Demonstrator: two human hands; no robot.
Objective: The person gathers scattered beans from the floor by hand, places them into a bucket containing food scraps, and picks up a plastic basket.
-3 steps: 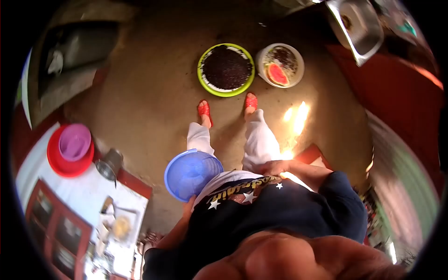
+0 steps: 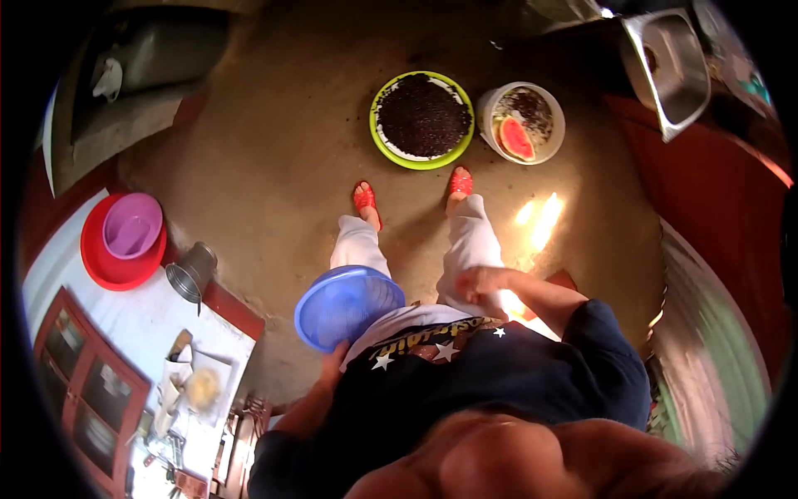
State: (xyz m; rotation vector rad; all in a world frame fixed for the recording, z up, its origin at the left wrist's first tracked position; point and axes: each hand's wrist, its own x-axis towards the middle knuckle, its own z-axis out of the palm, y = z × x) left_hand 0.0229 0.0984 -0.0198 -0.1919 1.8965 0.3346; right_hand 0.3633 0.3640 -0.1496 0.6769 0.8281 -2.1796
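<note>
At my left hip, my left hand [image 2: 337, 359] grips the near rim of a blue plastic strainer basket [image 2: 337, 308]. The basket is tilted, with its open side turned forward and a faint mesh pattern showing. My right hand [image 2: 482, 284] is in front of my right thigh, touching no object that I can see. Its fingers look bent but are smeared by motion. Beyond my feet, a lime-green basin [image 2: 378, 143] on the floor holds a layer of dark beans or seeds [image 2: 422, 115] over something white.
Beside the basin stands a white bucket [image 2: 559, 137] with a watermelon piece [image 2: 516, 139] and dark scraps. A metal sink [image 2: 677, 62] is at upper right. On the left, a white surface holds a red basin [image 2: 104, 266], a pink basin [image 2: 133, 226] and a metal mug [image 2: 193, 273].
My right hand has moved forward from my waist to over my thigh. The blue strainer basket has tipped a little, and the whole view has shifted slightly.
</note>
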